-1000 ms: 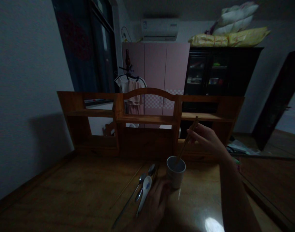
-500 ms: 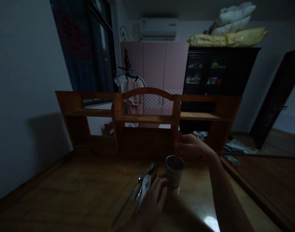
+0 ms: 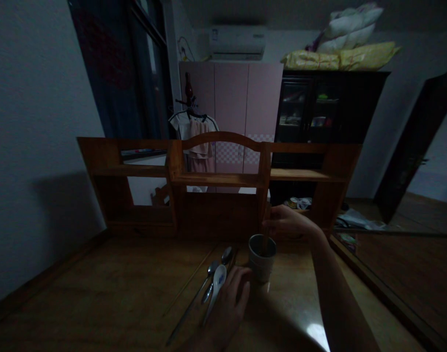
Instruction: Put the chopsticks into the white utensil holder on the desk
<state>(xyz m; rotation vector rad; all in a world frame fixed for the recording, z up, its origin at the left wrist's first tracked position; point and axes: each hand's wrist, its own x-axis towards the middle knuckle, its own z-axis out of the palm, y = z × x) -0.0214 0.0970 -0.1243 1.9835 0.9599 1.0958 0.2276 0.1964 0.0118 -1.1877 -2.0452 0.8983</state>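
A pale cup (image 3: pixel 262 254) stands on the wooden desk (image 3: pixel 98 293). My right hand (image 3: pixel 287 221) hovers just above the cup's rim, fingers pinched on a chopstick (image 3: pixel 264 240) that stands nearly upright inside the cup. My left hand (image 3: pixel 230 298) rests on the desk at the cup's lower left, fingertips touching or almost touching its base; its fingers lie loosely curled. Beside that hand lie a white ceramic spoon (image 3: pixel 215 286) with a blue mark, two metal spoons (image 3: pixel 213 270), and more chopsticks (image 3: pixel 186 313).
A wooden shelf unit (image 3: pixel 216 181) stands along the back of the desk, close behind the cup. Beyond it are a pink wardrobe (image 3: pixel 230 102), a dark glass cabinet (image 3: pixel 318 112) and hanging clothes (image 3: pixel 194 132). The room is dim.
My right hand has come down and leftward over the cup, bringing the chopstick from a slant to nearly upright. My left hand has barely moved.
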